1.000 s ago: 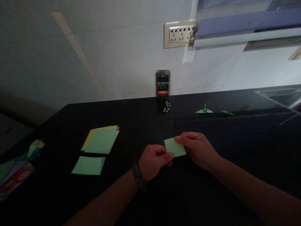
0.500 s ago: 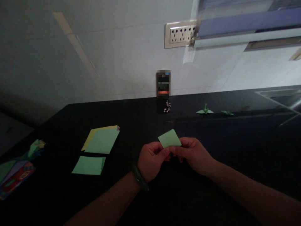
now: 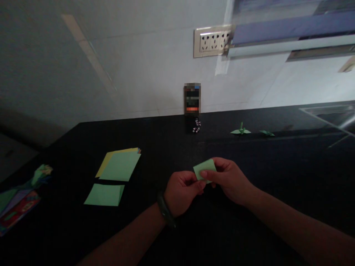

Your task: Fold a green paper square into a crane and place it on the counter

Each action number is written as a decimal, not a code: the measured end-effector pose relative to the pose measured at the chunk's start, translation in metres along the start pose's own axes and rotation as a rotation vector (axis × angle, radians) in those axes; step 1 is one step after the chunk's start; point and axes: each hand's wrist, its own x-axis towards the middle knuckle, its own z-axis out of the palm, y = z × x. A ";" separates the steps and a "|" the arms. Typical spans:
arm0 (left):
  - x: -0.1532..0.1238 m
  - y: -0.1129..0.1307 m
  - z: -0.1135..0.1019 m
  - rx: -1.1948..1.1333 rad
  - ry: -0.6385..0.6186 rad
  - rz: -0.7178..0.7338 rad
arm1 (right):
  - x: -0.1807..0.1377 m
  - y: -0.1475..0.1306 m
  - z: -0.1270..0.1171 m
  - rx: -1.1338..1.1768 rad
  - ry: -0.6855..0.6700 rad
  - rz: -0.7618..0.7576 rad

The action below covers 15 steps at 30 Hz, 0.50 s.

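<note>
A small folded piece of light green origami paper (image 3: 204, 167) is pinched between my two hands above the dark countertop. My right hand (image 3: 230, 180) grips it from the right, thumb lying flat across its face. At its lower left corner, my left hand (image 3: 183, 190) has thumb and fingers closed on the edge. The fingers behind the paper are partly hidden. To the left lie a stack of green and yellow paper sheets (image 3: 120, 167) and, nearer, a folded green sheet (image 3: 104, 194).
A phone (image 3: 192, 99) with a blurred screen leans on the wall, a beaded strap (image 3: 196, 126) before it. Two green paper cranes, one upright (image 3: 241, 130) and one flatter (image 3: 267, 133), sit at the back right. Colourful packaging (image 3: 20, 210) lies far left. A socket panel (image 3: 212, 41) is on the wall.
The green paper has turned and come slightly lower and to the right. My right thumb has moved from its lower edge onto its face. Other things stay put.
</note>
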 end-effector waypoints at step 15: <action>0.006 -0.003 -0.001 -0.165 0.089 -0.071 | 0.001 -0.004 -0.003 -0.145 -0.058 0.014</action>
